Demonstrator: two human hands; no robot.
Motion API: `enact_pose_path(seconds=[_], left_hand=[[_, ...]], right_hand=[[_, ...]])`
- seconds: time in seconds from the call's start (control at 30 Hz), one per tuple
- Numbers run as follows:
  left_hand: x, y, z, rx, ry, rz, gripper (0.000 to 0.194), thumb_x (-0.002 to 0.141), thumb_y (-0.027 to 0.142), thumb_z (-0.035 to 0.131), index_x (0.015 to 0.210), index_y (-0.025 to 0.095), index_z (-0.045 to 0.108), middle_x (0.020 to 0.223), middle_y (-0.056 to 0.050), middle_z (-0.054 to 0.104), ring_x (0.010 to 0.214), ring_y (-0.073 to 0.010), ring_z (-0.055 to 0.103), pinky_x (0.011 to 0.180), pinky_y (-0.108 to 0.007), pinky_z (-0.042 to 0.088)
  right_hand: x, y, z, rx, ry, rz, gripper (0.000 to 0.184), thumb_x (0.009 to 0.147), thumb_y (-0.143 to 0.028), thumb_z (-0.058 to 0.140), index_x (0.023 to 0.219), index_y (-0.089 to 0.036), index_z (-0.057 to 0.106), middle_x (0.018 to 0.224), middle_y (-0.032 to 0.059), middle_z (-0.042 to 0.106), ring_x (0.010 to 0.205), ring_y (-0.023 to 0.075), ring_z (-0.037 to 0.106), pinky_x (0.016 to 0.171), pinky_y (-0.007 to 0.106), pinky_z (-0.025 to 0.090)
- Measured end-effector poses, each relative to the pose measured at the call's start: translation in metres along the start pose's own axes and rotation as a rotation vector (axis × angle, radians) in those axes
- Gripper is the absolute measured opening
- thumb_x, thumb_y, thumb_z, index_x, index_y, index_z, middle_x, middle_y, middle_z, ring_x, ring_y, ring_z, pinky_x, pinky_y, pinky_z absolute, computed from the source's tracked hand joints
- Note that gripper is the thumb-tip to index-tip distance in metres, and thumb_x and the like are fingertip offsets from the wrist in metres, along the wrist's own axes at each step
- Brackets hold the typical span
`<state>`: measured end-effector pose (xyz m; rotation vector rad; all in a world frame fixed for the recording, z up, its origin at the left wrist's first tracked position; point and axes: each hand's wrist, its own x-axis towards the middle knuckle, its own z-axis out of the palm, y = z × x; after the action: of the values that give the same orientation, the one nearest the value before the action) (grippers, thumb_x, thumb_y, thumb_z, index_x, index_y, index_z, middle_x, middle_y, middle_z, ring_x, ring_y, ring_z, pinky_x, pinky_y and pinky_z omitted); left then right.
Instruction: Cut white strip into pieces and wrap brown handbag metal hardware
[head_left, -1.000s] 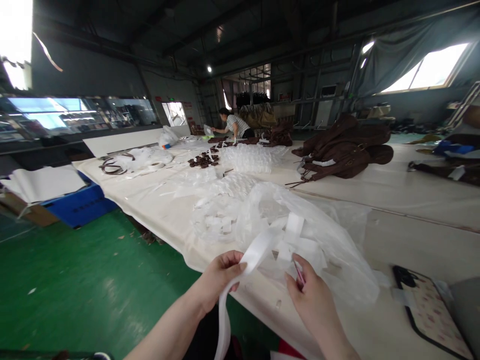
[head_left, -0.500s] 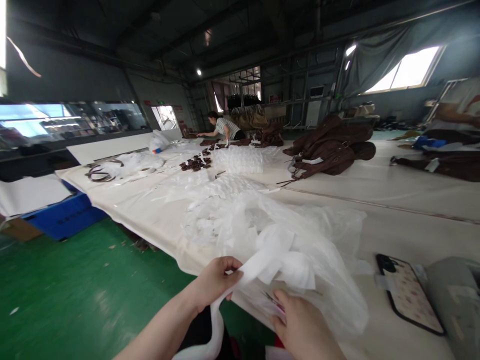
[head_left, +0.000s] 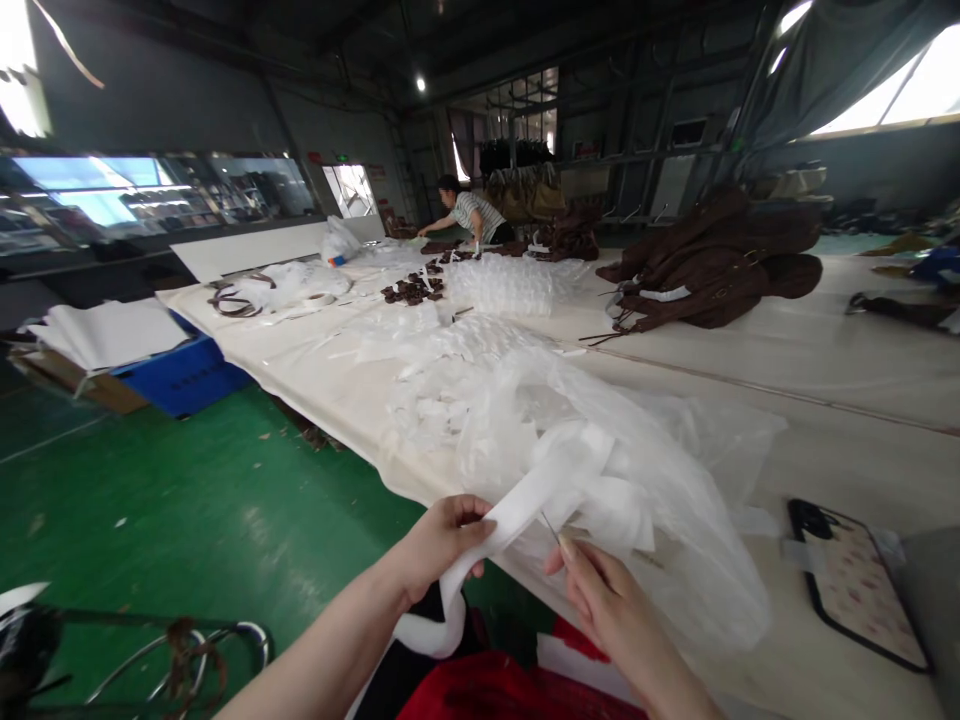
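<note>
My left hand (head_left: 455,537) is closed on a long white strip (head_left: 517,508) of soft, flat material, pinched between thumb and fingers. One end of the strip hangs in a curl below that hand, and the rest runs up into the clear plastic bag (head_left: 675,510) on the table. More white pieces (head_left: 615,510) show in the bag's mouth. To the right, my right hand (head_left: 600,585) grips a slim pointed metal tool (head_left: 551,526), whose tip is near the strip's lower edge. Fingers hide its handle, so its exact kind is unclear.
A phone in a patterned case (head_left: 859,580) lies at the right on the pale table (head_left: 315,370). Farther off are bubble wrap (head_left: 517,285), brown bags (head_left: 720,265) and small brown pieces (head_left: 412,289). A person (head_left: 474,215) leans over the far end. A blue crate (head_left: 187,375) stands left.
The view has tilted down and shifted left. My right hand has risen closer to the strip, and the tool's tip now points up beside it. My left hand keeps its hold.
</note>
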<state>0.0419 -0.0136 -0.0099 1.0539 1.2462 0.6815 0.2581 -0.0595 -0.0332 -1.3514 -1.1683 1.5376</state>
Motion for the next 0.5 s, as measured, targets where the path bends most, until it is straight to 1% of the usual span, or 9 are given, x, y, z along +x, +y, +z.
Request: enact_pose_path(seconds=[0.07, 0.13, 0.3, 0.4, 0.5], left_hand=[[-0.0002, 0.0041, 0.0009, -0.136, -0.015, -0.011, 0.038, 0.067, 0.040, 0.079, 0.087, 0.012, 0.061, 0.068, -0.002, 0.064, 0.046, -0.0081, 0.055, 0.045, -0.018, 0.040], [0.0008, 0.0069, 0.0014, -0.234, -0.021, -0.022, 0.037, 0.066, 0.035, 0.080, 0.087, 0.011, 0.062, 0.068, -0.003, 0.065, 0.047, -0.0082, 0.056, 0.045, -0.017, 0.041], [0.0043, 0.0076, 0.0022, -0.346, -0.057, -0.035, 0.031, 0.067, 0.027, 0.081, 0.087, 0.011, 0.064, 0.068, -0.004, 0.066, 0.044, -0.0076, 0.056, 0.042, -0.016, 0.039], [0.0048, 0.0079, 0.0027, -0.394, -0.096, -0.036, 0.027, 0.067, 0.022, 0.080, 0.087, 0.011, 0.064, 0.066, -0.003, 0.065, 0.044, -0.0073, 0.055, 0.041, -0.016, 0.038], [0.0052, 0.0091, 0.0028, -0.449, -0.131, -0.065, 0.023, 0.067, 0.018, 0.078, 0.085, 0.012, 0.065, 0.063, -0.001, 0.062, 0.042, -0.0066, 0.053, 0.039, -0.015, 0.036]], right_hand=[[0.0009, 0.0034, 0.0031, 0.098, -0.072, 0.071, 0.056, 0.081, -0.073, 0.048, 0.076, -0.019, 0.061, 0.049, -0.0098, 0.025, 0.038, 0.0053, 0.020, 0.037, 0.022, 0.014], [0.0018, 0.0062, 0.0050, 0.156, -0.110, 0.102, 0.057, 0.080, -0.073, 0.049, 0.076, -0.018, 0.061, 0.048, -0.0106, 0.025, 0.036, 0.0041, 0.018, 0.037, 0.021, 0.011], [0.0044, 0.0052, 0.0063, 0.207, -0.131, 0.081, 0.057, 0.080, -0.072, 0.051, 0.076, -0.016, 0.062, 0.046, -0.0113, 0.026, 0.035, 0.0029, 0.019, 0.035, 0.019, 0.012], [0.0067, 0.0024, 0.0059, 0.238, -0.126, 0.079, 0.057, 0.079, -0.072, 0.053, 0.077, -0.016, 0.063, 0.046, -0.0113, 0.027, 0.034, 0.0025, 0.018, 0.034, 0.019, 0.012], [0.0091, 0.0019, 0.0053, 0.250, -0.153, 0.091, 0.058, 0.077, -0.073, 0.054, 0.077, -0.016, 0.063, 0.046, -0.0115, 0.027, 0.034, 0.0025, 0.017, 0.033, 0.019, 0.012]])
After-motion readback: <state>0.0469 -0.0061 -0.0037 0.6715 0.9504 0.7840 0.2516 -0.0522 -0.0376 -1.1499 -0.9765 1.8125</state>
